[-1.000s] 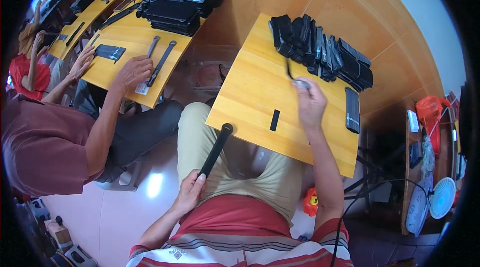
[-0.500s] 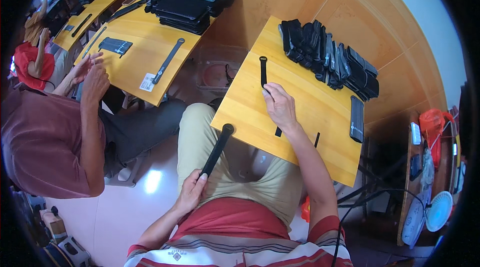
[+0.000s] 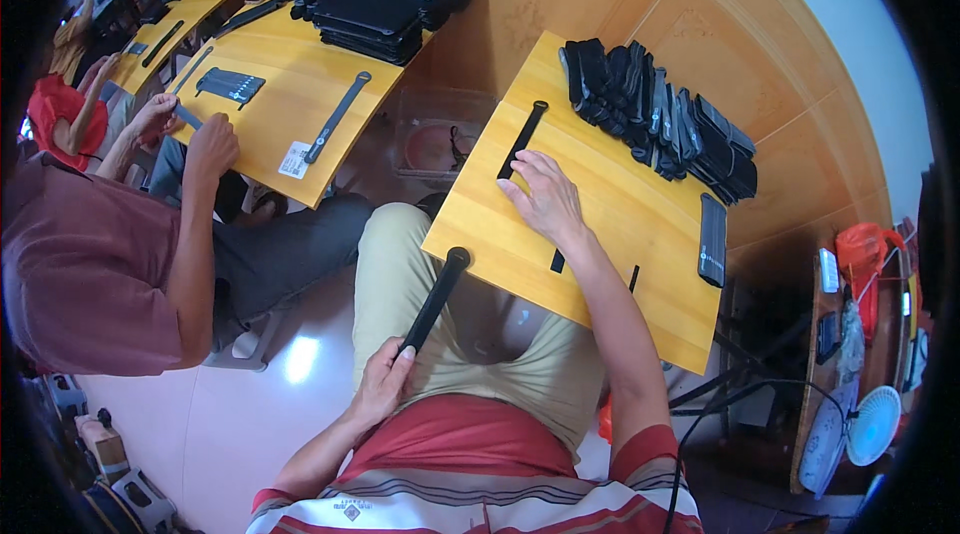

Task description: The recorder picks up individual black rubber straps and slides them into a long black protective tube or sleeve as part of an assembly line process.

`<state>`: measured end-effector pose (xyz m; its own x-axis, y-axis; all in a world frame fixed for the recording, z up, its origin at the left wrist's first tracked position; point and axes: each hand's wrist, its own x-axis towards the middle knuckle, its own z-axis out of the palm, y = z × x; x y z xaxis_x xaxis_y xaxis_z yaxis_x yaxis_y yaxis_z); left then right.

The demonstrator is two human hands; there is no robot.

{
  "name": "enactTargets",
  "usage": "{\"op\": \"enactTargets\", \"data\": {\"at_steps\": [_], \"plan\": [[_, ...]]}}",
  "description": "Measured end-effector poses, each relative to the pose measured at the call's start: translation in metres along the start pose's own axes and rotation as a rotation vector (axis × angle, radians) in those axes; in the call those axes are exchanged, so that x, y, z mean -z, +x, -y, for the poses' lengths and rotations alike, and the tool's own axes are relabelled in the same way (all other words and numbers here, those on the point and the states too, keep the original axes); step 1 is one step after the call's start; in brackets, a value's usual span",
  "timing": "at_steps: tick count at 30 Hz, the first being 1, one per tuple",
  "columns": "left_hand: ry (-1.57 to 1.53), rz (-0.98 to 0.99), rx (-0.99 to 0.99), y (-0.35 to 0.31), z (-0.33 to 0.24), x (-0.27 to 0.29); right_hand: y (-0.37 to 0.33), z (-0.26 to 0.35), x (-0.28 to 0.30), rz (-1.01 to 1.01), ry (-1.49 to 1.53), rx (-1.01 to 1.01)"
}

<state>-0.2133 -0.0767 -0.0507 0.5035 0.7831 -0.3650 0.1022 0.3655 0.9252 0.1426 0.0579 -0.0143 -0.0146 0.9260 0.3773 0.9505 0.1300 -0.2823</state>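
My left hand [image 3: 380, 382] is closed round the lower end of a black strap [image 3: 436, 296], held slanting up over my thigh; the strap's rounded top end is near the table's left corner. On the wooden table [image 3: 600, 204], my right hand [image 3: 546, 198] has its fingers apart by the near end of a second black strap [image 3: 524, 136]. That strap lies tilted, its looped end pointing away from me. Whether my fingertips touch it, I cannot tell. A short black strip [image 3: 557, 261] shows beside my right wrist, and another dark strip [image 3: 634, 278] lies near the front edge.
Folded black and grey bundles [image 3: 655, 114] line the table's far side. A flat dark pouch [image 3: 712, 239] lies at the right edge. At left, a person [image 3: 100, 264] handles a strip at another table [image 3: 290, 104] with stacked black pieces. A cluttered shelf [image 3: 850, 364] stands right.
My right hand has let go of the strap on the table and spread its fingers. That strap has turned, its far end now further right. The neighbour's hands have moved and hold a dark strip.
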Motion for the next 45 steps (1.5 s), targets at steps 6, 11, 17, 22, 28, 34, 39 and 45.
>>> {"op": "enactTargets", "data": {"at_steps": [6, 11, 17, 22, 28, 34, 39, 45], "plan": [[-0.005, -0.002, -0.021, 0.000, 0.001, -0.001, 0.011, 0.000, -0.004, 0.018, 0.036, -0.052], [0.009, -0.004, -0.038, -0.003, -0.004, -0.002, 0.021, -0.001, -0.006, 0.042, 0.036, -0.068], [0.017, 0.002, -0.019, -0.002, -0.003, -0.002, 0.022, 0.000, -0.006, 0.059, 0.007, -0.070], [0.024, -0.018, -0.030, -0.002, -0.001, -0.003, 0.019, 0.010, 0.000, 0.103, 0.016, -0.087], [0.039, -0.026, -0.042, -0.001, 0.000, -0.005, 0.010, 0.016, 0.001, 0.034, -0.039, -0.019], [0.025, -0.050, -0.039, -0.001, 0.002, -0.005, -0.002, 0.044, 0.018, 0.106, -0.040, 0.002], [-0.067, -0.106, -0.003, -0.002, 0.008, -0.004, -0.045, 0.076, 0.027, 0.117, -0.127, 0.133], [-0.199, -0.178, -0.054, -0.003, 0.011, -0.007, -0.091, 0.101, 0.024, 0.107, -0.181, 0.221]]}}
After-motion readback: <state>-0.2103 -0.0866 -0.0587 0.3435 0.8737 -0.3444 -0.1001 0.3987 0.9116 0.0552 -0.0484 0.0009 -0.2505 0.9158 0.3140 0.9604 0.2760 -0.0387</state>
